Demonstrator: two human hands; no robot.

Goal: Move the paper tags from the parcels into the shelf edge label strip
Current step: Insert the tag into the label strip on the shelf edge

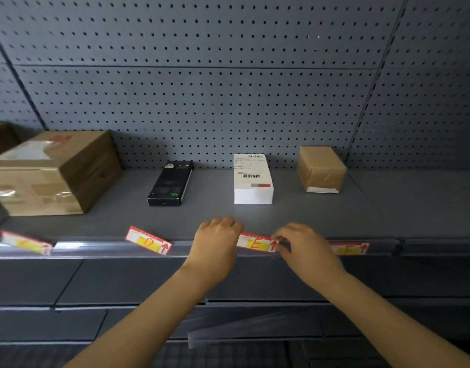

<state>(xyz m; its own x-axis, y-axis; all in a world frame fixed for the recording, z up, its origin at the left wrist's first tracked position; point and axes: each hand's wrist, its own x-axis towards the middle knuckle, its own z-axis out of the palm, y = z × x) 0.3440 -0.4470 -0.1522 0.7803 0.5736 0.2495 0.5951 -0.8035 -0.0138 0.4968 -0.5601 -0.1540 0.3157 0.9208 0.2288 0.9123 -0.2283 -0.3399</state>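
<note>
Going left to right along the grey metal shelf [295, 224]: there's a big cardboard box [53, 173] with shiny tape and a red mark on top, sitting at an angle, with the corner of another brown box just behind it at the edge of the shot. Below it, the clear plastic label strip [101, 248] runs along the shelf's front edge, and the leftmost paper tag [27, 243] sits crooked there, red border and yellow patch, too blurry to read.

Next is a slim glossy black box [170, 184] lying flat, and in front of it the "D" tag [149, 241], tilted, its lower edge at the strip.

Then the hands. The left hand [215, 243] has its fingers curled over, knuckles up, and covers the left end of the "E" tag [256, 243]; can't tell whether it actually pinches the paper or just presses on it. The right hand [300, 243] is bunched at the fingertips, pinching the tag's right end by the red arrow. The tag lies right at the strip, roughly level.

Behind it stands a matte white box [253, 181] with a printed barcode label. Further right, a small brown paper-wrapped parcel [321, 168], slightly crumpled, and below it the "F" tag [349, 248] seated in the strip. Dark perforated pegboard [202, 88] backs everything.
</note>
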